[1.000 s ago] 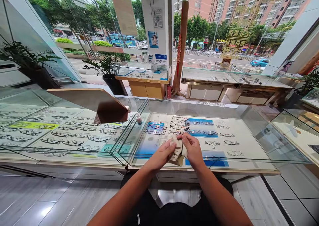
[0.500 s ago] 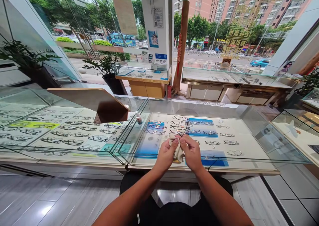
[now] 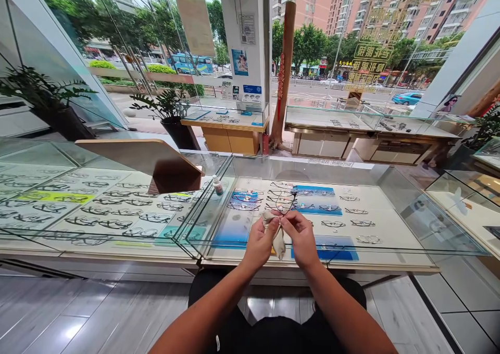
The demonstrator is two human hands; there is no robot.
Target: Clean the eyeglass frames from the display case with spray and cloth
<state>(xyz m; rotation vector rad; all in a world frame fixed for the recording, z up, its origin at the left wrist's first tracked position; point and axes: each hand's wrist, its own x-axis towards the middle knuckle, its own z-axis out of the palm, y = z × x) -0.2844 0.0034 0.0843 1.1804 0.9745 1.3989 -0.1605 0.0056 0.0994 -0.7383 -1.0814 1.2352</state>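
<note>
My left hand [image 3: 258, 243] is closed on a crumpled beige cloth [image 3: 278, 244], which hangs down between my two hands. With thumb and fingers pinched, my right hand [image 3: 303, 239] grips a dark, thin-rimmed pair of eyeglasses [image 3: 292, 203] at its near side. The eyeglasses stick out beyond my fingertips, above the glass showcase. Both thumbs are close together at the cloth. My fingers and the cloth hide the near part of the eyeglasses.
Under my hands stands a glass showcase [image 3: 402, 250] with rows of eyeglasses inside. A small bottle [image 3: 217, 186] sits on the glass to the left. Farther left, a tilted wooden-edged board [image 3: 128, 153] rests on another showcase. A tree trunk [image 3: 285, 78] rises behind.
The cloth's loose end now hangs lower and longer between my hands. My right fingers have shifted slightly, and the eyeglasses have turned a little.
</note>
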